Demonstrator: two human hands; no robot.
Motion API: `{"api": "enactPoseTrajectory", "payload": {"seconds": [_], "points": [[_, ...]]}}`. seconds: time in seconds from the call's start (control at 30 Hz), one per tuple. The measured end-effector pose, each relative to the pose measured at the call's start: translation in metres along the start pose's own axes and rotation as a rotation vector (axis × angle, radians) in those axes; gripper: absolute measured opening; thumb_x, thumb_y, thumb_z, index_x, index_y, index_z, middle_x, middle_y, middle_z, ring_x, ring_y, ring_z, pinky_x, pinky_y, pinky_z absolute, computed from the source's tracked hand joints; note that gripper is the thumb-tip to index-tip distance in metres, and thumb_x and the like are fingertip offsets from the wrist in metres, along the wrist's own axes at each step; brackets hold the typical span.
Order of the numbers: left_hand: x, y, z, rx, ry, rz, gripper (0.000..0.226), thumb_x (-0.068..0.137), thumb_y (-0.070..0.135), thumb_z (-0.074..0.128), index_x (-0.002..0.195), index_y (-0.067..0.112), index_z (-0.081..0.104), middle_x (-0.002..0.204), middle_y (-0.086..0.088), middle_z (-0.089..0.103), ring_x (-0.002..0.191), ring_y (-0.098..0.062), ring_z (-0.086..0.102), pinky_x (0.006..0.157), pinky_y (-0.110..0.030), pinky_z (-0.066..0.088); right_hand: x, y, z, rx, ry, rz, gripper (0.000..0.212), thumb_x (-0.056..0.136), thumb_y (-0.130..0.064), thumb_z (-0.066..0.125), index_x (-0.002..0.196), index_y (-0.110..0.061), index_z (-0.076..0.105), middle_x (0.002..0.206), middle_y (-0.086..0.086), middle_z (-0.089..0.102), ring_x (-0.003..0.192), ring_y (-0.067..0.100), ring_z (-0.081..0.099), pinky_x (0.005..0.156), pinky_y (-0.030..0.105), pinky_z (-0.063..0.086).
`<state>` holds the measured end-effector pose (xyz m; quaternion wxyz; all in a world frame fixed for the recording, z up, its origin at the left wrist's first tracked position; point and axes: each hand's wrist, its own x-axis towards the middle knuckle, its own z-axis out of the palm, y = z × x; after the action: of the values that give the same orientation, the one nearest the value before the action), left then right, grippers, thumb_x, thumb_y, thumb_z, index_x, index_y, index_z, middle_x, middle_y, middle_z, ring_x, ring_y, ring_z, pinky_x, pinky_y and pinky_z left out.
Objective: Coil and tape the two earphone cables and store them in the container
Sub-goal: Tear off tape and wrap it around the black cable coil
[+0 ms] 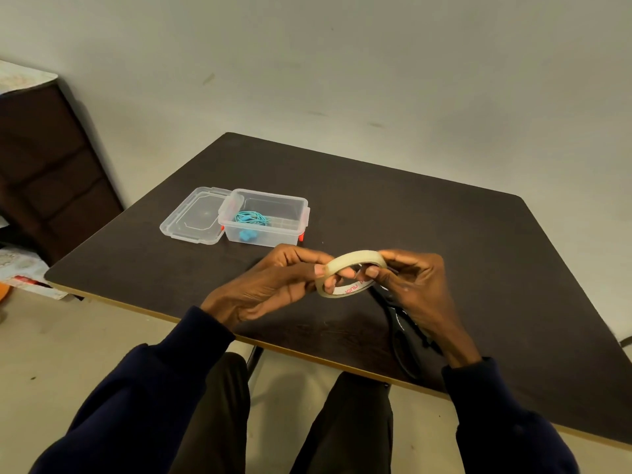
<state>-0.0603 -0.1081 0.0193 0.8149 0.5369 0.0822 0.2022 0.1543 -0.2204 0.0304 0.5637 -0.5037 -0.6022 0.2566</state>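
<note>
Both hands hold a cream roll of masking tape (355, 261) just above the dark table (427, 217). My left hand (273, 285) pinches the roll's left side with thumb and fingers. My right hand (410, 285) grips its right side. A clear plastic container (270, 203) stands open at the far left of the table. Inside it lies a coiled teal earphone cable (251, 218). Black earphones or a black cable (403, 333) lie on the table under my right wrist, mostly hidden.
The container's clear lid (195, 215) lies flat against its left side. A dark wooden cabinet (44, 159) stands at the left by the wall. My knees are below the table's near edge (307, 354).
</note>
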Motion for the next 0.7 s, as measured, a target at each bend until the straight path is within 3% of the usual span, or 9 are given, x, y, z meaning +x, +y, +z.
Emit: {"api": "enactPoseTrajectory", "payload": {"seconds": [0.1, 0.27, 0.47, 0.6, 0.7], "points": [[0.007, -0.002, 0.005, -0.011, 0.020, 0.033, 0.029, 0.083, 0.016, 0.073, 0.108, 0.004, 0.075, 0.104, -0.013, 0.072, 0.081, -0.012, 0.066, 0.085, -0.023, 0.057, -0.001, 0.001, -0.004, -0.002, 0.008, -0.005, 0.023, 0.083, -0.005, 0.074, 0.105, -0.012, 0.075, 0.097, 0.005, 0.078, 0.091, 0.021, 0.075, 0.081, 0.027, 0.060], [0.016, -0.008, 0.009, 0.023, 0.152, 0.054, 0.028, 0.076, 0.019, 0.069, 0.093, -0.002, 0.076, 0.088, -0.015, 0.072, 0.071, -0.012, 0.067, 0.076, -0.023, 0.056, -0.004, -0.001, -0.010, -0.040, -0.003, -0.013, 0.022, 0.084, -0.003, 0.075, 0.106, -0.009, 0.076, 0.096, 0.005, 0.079, 0.091, 0.020, 0.075, 0.082, 0.030, 0.060], [0.021, -0.008, 0.012, 0.104, 0.168, 0.047, 0.020, 0.074, 0.023, 0.069, 0.078, 0.006, 0.079, 0.081, -0.013, 0.073, 0.064, -0.013, 0.065, 0.067, -0.022, 0.056, -0.007, 0.000, -0.015, -0.177, -0.042, -0.027, 0.018, 0.086, -0.008, 0.075, 0.104, -0.006, 0.077, 0.095, 0.003, 0.077, 0.091, 0.019, 0.073, 0.082, 0.033, 0.060], [0.019, -0.005, 0.014, 0.189, 0.146, 0.019, 0.022, 0.077, 0.024, 0.070, 0.079, 0.003, 0.078, 0.076, -0.014, 0.072, 0.065, -0.017, 0.064, 0.066, -0.022, 0.055, -0.005, -0.004, -0.014, -0.296, -0.088, -0.070, 0.022, 0.086, -0.011, 0.077, 0.107, -0.009, 0.078, 0.089, -0.003, 0.074, 0.084, 0.012, 0.069, 0.075, 0.017, 0.051], [0.019, -0.005, 0.011, 0.251, 0.161, 0.003, 0.020, 0.085, 0.015, 0.067, 0.082, -0.003, 0.076, 0.077, -0.016, 0.072, 0.064, -0.016, 0.065, 0.068, -0.023, 0.055, -0.002, -0.006, -0.014, -0.384, -0.100, -0.107, 0.025, 0.085, -0.016, 0.077, 0.109, -0.009, 0.077, 0.088, -0.004, 0.074, 0.083, 0.010, 0.068, 0.074, 0.016, 0.050]]}}
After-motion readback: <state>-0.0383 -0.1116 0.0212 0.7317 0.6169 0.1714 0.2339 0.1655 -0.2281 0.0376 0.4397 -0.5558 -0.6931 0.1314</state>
